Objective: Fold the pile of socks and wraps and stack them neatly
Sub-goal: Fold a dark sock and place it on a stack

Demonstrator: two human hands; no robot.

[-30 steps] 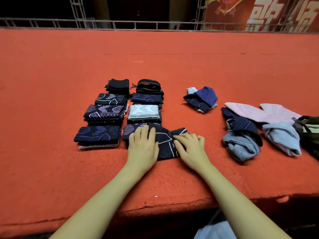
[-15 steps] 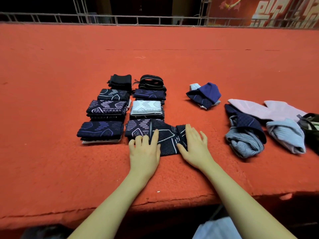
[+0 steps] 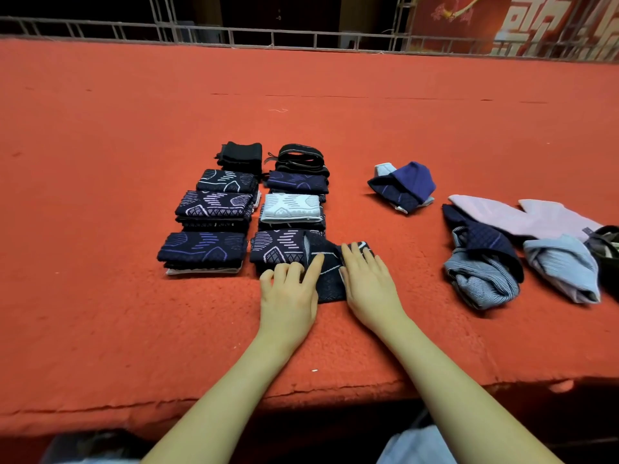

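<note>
Both hands lie on a dark patterned sock (image 3: pixel 326 272) near the front edge of the red counter (image 3: pixel 100 313). Left hand (image 3: pixel 289 293) has its knuckles bent, fingertips curled onto the sock's left part, the index finger reaching flat across the cloth; whether it pinches a fold cannot be told. Right hand (image 3: pixel 366 286) lies flat with straight fingers pressing the sock's right part. This sock overlaps the nearest folded stack (image 3: pixel 278 251) in the right of two neat columns. Behind that stack sit a white folded sock (image 3: pixel 290 208) on dark ones, a navy stack (image 3: pixel 296 181), and a black strapped wrap (image 3: pixel 303 157). Just beside them the left column holds three navy patterned stacks (image 3: pixel 202 252) and a black folded piece (image 3: pixel 241 155) at the back. Well apart to the right lies a loose blue bundle (image 3: pixel 407 187). Farther right is the unfolded pile: pink socks (image 3: pixel 522 217), a striped grey sock (image 3: pixel 482 281) under a navy one, a pale blue sock (image 3: pixel 562 266), and a dark item (image 3: pixel 608 249) at the frame's edge.
</note>
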